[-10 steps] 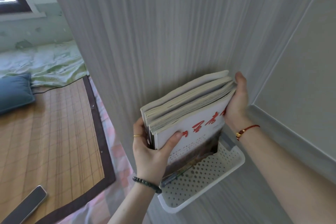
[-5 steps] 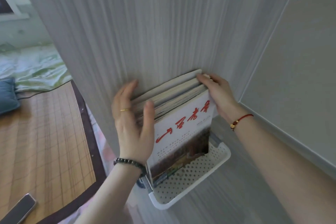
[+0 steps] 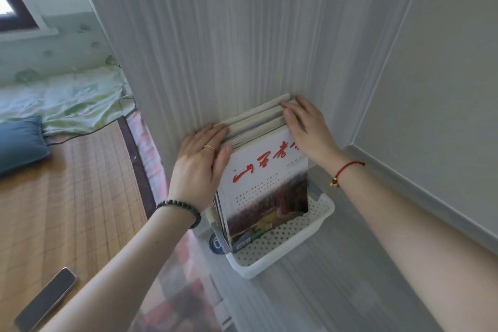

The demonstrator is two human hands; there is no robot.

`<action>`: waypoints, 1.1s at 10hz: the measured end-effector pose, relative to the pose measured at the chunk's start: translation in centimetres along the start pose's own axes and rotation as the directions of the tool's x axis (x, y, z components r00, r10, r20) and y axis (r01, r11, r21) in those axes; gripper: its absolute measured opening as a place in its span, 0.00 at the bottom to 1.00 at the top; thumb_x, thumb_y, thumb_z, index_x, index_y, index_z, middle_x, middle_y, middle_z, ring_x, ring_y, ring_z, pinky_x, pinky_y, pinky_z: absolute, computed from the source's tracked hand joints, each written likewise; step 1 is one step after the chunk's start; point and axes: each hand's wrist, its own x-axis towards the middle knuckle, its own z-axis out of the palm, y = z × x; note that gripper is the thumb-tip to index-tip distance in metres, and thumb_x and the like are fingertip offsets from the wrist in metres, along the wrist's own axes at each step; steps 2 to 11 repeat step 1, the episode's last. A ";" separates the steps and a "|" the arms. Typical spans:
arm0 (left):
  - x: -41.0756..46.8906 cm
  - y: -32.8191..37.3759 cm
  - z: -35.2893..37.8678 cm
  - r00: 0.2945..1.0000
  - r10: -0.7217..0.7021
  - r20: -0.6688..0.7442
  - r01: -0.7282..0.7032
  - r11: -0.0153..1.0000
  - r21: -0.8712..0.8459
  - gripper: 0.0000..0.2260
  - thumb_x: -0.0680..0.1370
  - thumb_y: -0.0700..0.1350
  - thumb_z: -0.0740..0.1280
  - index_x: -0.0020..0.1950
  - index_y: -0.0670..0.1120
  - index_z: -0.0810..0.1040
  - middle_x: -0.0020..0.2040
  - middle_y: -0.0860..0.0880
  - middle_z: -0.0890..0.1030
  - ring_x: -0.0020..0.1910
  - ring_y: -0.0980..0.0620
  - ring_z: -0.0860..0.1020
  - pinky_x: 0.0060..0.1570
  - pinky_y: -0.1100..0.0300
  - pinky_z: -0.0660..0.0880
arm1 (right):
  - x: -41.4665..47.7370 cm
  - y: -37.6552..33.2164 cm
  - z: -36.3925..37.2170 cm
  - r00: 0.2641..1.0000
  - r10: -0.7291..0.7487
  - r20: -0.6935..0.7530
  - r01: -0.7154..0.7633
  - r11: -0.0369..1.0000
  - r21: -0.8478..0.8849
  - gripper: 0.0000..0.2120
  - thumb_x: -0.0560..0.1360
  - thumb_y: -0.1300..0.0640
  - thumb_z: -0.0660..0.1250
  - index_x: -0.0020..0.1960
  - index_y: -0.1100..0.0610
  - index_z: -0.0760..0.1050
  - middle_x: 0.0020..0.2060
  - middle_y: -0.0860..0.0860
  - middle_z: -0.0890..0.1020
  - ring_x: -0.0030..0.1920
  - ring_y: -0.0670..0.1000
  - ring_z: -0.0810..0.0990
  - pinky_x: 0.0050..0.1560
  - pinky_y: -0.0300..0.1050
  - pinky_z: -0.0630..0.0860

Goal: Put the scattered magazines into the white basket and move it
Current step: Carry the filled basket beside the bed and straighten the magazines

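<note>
A stack of magazines (image 3: 265,178), the front cover white with red brush lettering, stands upright in a white perforated plastic basket (image 3: 272,264) on a grey wood-grain surface (image 3: 323,294), backed against a grey striped wall panel (image 3: 215,48). The left hand (image 3: 200,159), with a gold ring and a dark bead bracelet, lies flat against the stack's upper left corner. The right hand (image 3: 307,127), a red cord at its wrist, rests straight fingers on the top edge. Neither grip is closed. A dark phone (image 3: 44,299) lies on the woven bamboo mat (image 3: 67,197) at left.
</note>
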 end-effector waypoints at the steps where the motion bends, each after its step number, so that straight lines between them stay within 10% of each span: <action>1: -0.9 -0.2 -0.4 0.998 0.006 0.066 -0.009 0.998 0.060 0.28 0.76 0.59 0.53 0.69 0.42 0.64 0.70 0.45 0.67 0.71 0.47 0.62 0.71 0.57 0.48 | -1.4 -0.6 -2.1 0.998 0.060 0.014 -0.061 0.994 0.086 0.25 0.78 0.44 0.50 0.73 0.50 0.56 0.75 0.54 0.53 0.75 0.53 0.48 0.74 0.54 0.47; 11: -0.9 -0.2 -0.4 0.998 0.006 0.066 -0.009 0.998 0.060 0.28 0.76 0.59 0.53 0.69 0.42 0.64 0.70 0.45 0.67 0.71 0.47 0.62 0.71 0.57 0.48 | -1.4 -0.6 -2.1 0.998 0.060 0.014 -0.061 0.994 0.086 0.25 0.78 0.44 0.50 0.73 0.50 0.56 0.75 0.54 0.53 0.75 0.53 0.48 0.74 0.54 0.47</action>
